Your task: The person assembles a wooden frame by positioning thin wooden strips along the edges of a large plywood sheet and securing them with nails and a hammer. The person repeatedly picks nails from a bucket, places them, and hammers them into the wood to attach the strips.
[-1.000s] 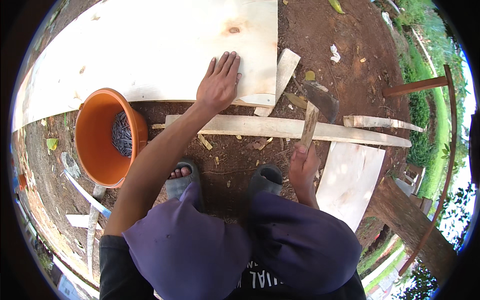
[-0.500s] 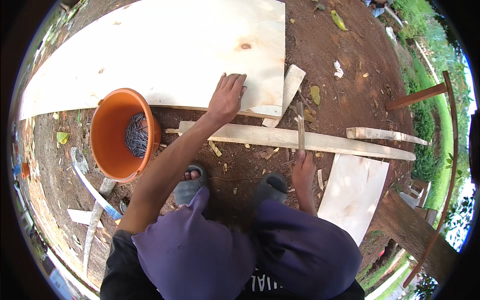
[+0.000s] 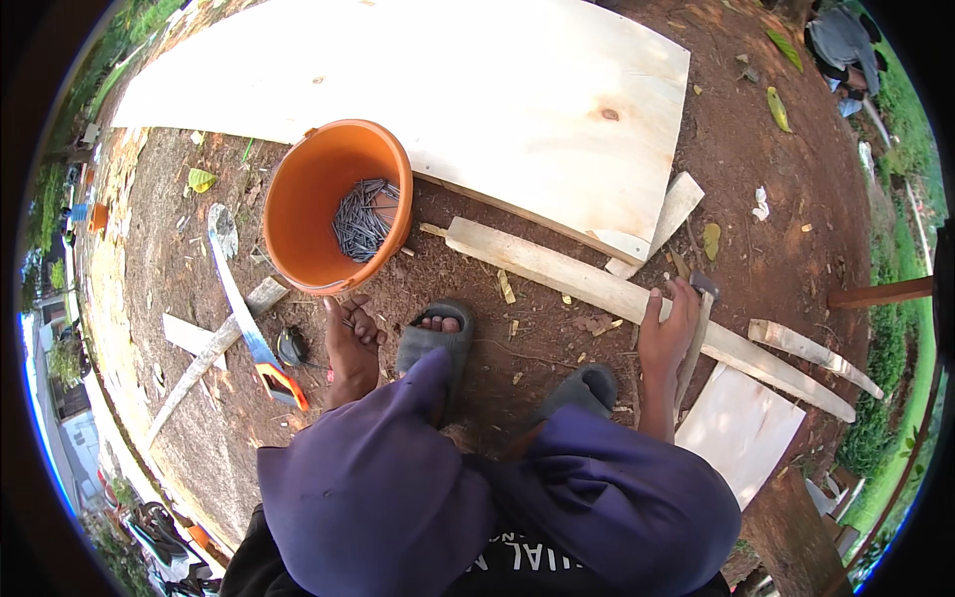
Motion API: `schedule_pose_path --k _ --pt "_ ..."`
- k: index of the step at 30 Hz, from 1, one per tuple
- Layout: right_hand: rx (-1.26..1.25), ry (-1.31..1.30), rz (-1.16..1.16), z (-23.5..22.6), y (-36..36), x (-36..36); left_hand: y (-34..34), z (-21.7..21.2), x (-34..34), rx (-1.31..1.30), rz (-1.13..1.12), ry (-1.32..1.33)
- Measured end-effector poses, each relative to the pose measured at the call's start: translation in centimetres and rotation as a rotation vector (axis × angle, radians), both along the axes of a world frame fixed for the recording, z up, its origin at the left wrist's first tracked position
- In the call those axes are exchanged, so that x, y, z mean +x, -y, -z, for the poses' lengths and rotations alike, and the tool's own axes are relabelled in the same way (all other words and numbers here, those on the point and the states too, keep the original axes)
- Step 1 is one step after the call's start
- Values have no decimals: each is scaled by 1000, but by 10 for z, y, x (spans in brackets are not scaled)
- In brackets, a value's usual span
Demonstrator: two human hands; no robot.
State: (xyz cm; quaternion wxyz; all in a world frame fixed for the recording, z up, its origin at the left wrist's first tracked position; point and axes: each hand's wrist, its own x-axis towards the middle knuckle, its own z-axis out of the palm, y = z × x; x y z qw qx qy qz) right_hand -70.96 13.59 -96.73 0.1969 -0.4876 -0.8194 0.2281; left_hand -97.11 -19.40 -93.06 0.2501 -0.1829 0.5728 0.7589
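Note:
My left hand (image 3: 355, 343) is just below the near rim of an orange bucket (image 3: 288, 224), its fingers curled in. Whatever lies between those fingers is too small to make out. Several loose grey nails (image 3: 364, 221) lie inside the bucket. My right hand (image 3: 667, 333) is closed on a hammer (image 3: 694, 348) close to its head, the wooden handle running back toward me along the hand. Beneath the hammer a long pale wooden beam (image 3: 557, 274) lies on the soil. Beyond it is a large pale plywood sheet (image 3: 517, 129), with a knot near its right end.
A handsaw with an orange handle (image 3: 282, 386) leans over a stick (image 3: 214, 343) on the left, near a round dark object (image 3: 290, 346). On the right are a short wood piece (image 3: 811, 353) and a smaller plywood piece (image 3: 741, 428). A tree trunk (image 3: 796, 537) stands at lower right.
My left hand has left the plywood and come back to the bucket's near side, its fingers now curled. My right hand has shifted up along the hammer toward its head. The view has turned.

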Motion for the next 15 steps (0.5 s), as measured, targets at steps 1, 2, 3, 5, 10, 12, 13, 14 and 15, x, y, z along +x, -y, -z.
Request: schedule_pose_path --k 1,2,3,5,10,12,13,14,15 --pt "-15 -22 -24 2 -2 -7 -6 -13 -11 52 -71 80" --pt "-31 -44 -47 3 -2 -12 -12 -19 -22 105 -141 160" --pt "-24 -47 -81 4 -4 -14 -16 -14 -33 -21 -152 89" --pt "-47 -91 -176 14 -1 -27 -12 -22 -57 -312 -205 -80" --pt "-77 -104 -193 15 -2 -29 7 -48 -99 -494 -127 -371" --pt "-79 -108 -179 16 -6 -19 16 -61 -118 -484 -34 -557" --pt "-122 -124 -136 18 -9 -13 6 -76 -120 -430 -13 -682" --pt "-114 -127 -126 21 -10 -7 5 -93 -124 -487 132 -702" --pt "-111 -131 -115 23 -9 0 5 -113 -127 -548 279 -719"
